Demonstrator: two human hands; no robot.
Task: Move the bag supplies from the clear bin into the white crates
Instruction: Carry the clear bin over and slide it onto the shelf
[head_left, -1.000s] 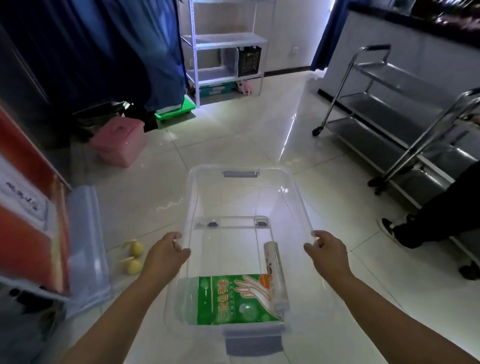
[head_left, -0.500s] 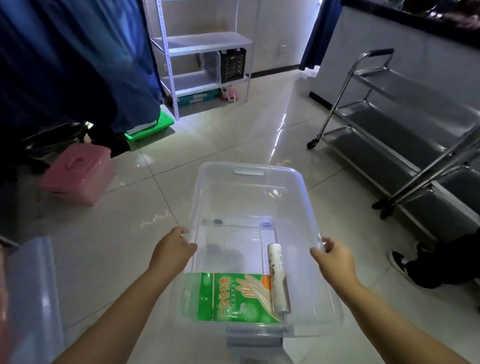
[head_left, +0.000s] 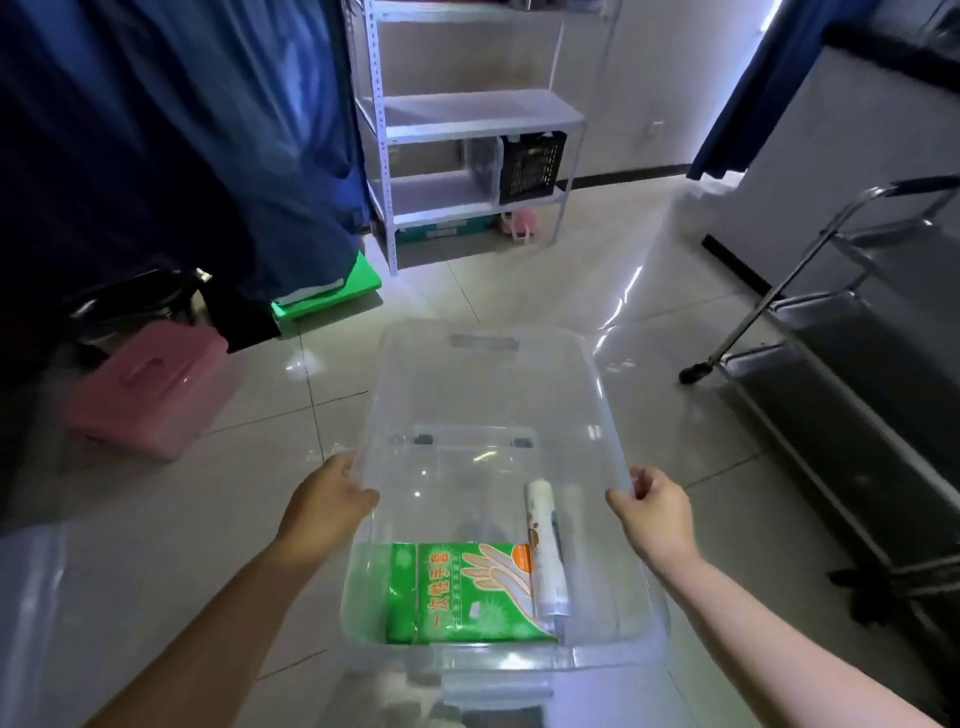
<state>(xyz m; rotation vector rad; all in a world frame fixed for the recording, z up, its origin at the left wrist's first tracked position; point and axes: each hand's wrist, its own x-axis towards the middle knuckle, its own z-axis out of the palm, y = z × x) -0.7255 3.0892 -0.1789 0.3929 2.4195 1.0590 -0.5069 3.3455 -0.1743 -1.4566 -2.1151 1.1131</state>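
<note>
Clear bin (head_left: 485, 374): transparent plastic, rectangular, rounded corners, moulded handle recess at far end, grey latch at near end; carried above a glossy pale tiled floor (head_left: 545, 291).

Left hand (head_left: 324, 501): clamped on the bin's left rim, thumb over the edge. Right hand (head_left: 655, 512): clamped on the right rim, fingers curled over the lip.

Contents, both at the near end of the bin: green packet (head_left: 462, 592), flat, glossy, printed with pale hand outlines and orange-white lettering; white roll (head_left: 545, 551), slim cylinder, lying lengthwise, touching the packet's right edge.

Surroundings:
- Pink box (head_left: 150, 389), lidded plastic with top handle, on the floor to the left, apart from the bin.
- Green board (head_left: 327, 299), flat, on the floor beyond the pink box, partly under dark blue draped fabric (head_left: 171, 130).
- White shelving unit (head_left: 467, 119), perforated metal uprights, straight ahead against the wall; black lattice crate (head_left: 532, 163) on a middle shelf beside a clear container; small pink item on the floor beneath.
- Steel trolley (head_left: 831, 332), tiered, brushed-metal shelves, tubular frame, black caster, to the right, near the bin's right side.
- Blurred translucent plastic edge at lower left; identity not discernible.

Floor directly ahead open up to the shelving.
</note>
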